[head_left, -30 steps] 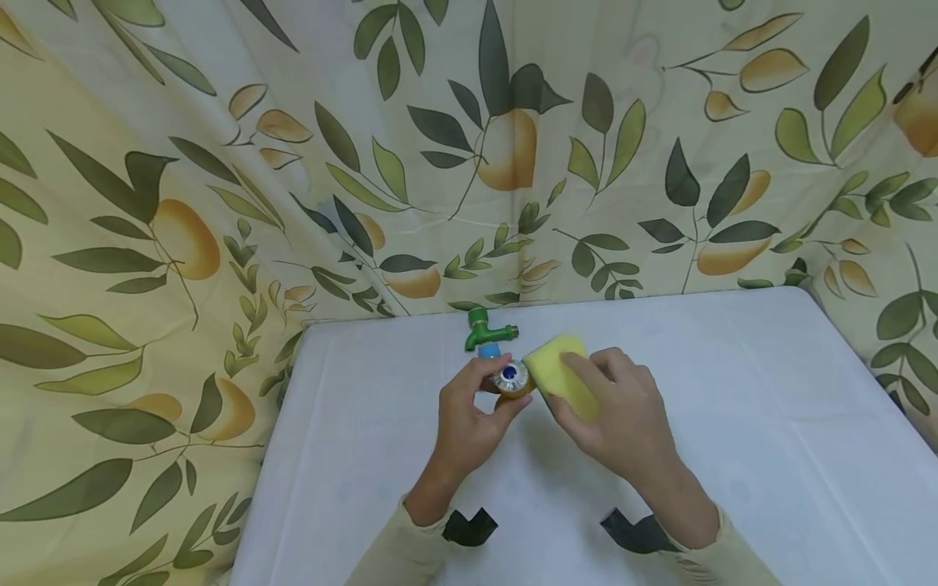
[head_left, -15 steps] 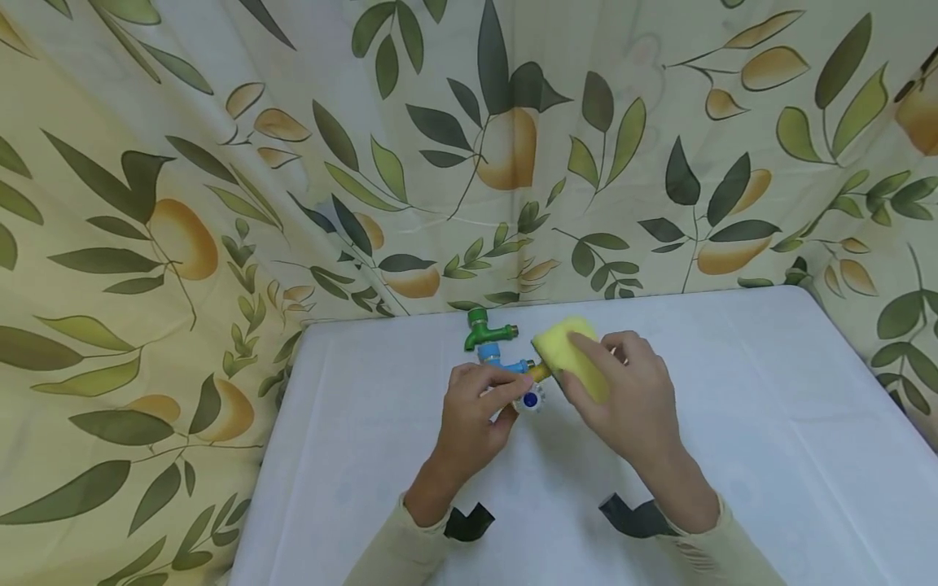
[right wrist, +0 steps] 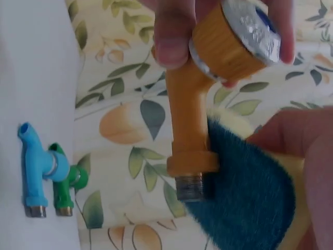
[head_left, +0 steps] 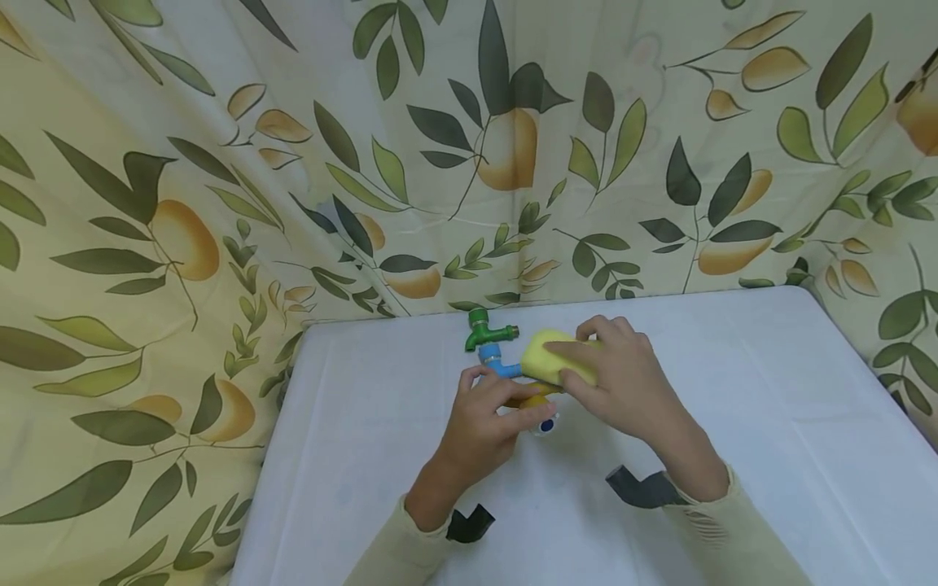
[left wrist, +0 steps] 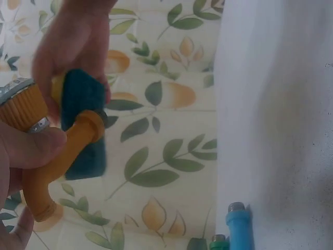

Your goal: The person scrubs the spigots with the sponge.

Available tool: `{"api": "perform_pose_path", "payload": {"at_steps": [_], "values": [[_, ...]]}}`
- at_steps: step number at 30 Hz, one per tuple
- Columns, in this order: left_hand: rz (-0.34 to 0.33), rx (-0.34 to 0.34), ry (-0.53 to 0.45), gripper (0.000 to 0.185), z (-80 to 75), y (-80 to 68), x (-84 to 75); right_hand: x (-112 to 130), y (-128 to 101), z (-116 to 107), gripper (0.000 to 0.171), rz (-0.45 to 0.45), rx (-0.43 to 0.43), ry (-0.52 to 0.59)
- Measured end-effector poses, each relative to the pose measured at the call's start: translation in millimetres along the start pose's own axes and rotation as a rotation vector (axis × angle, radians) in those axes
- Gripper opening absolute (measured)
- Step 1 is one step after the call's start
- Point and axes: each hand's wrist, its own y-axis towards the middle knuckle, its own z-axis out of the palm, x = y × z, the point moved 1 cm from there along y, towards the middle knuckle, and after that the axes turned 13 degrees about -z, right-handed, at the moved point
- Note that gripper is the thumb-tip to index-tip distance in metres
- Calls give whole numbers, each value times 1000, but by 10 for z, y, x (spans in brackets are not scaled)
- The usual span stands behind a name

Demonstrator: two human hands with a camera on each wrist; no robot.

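Left hand (head_left: 487, 415): fingers (left wrist: 31, 148) curled round the orange faucet (right wrist: 200, 104), thumb pressed just under its knurled knob with the silver, blue-centred cap. Faucet held up off the table (head_left: 733, 391), near its middle, threaded metal end pointing away from the knob.

Right hand (head_left: 623, 378): fingers (head_left: 579, 350) bent over the yellow sponge (head_left: 545, 358), gripping it from above. Dark green scouring side of the sponge turned toward the faucet and touching its collar and threaded end, as seen from both wrists.

Just beyond the hands, lying on the white table: blue faucet (head_left: 497, 360), and behind it, side by side, green faucet (head_left: 485, 328), close to the table's far edge. Both with metal threaded ends.

Cream sleeves (head_left: 721, 537) on both arms, dark straps at the wrists. Behind and around the table, hanging curtain (head_left: 220, 203) printed with leaves and orange fruit.
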Motion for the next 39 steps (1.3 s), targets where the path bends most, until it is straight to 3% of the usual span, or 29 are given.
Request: {"api": "perform_pose_path", "payload": {"at_steps": [3, 7, 12, 17, 20, 24, 28, 30, 35, 39], "values": [[6, -3, -4, 34, 3, -6, -1, -11, 4, 5, 32, 21, 7, 47], [-49, -29, -82, 36, 3, -20, 35, -12, -41, 17, 33, 42, -14, 124], [-229, -83, -307, 46, 1, -42, 94, -21, -145, 11, 38, 139, -152, 205], [-413, -70, -560, 53, 3, -52, 123, -12, -219, 8, 46, 105, -268, 297], [-482, -41, -683, 54, 11, -56, 142, -9, -240, 33, 47, 98, -304, 310], [-539, -17, -764, 56, 13, -50, 158, 22, -265, 56, 50, 43, -342, 351], [-614, 2, -799, 57, -1, -46, 156, 15, -244, 94, 54, 11, -396, 277], [-673, 1, -835, 54, -8, -42, 148, 39, -229, 136, 47, -27, -432, 198], [-823, 0, -964, 48, -19, -25, 141, 121, -225, 239, 46, -222, -513, 14], [-929, 38, -1074, 47, -11, -16, 145, 112, -229, 272, 44, -217, -558, -18]]}}
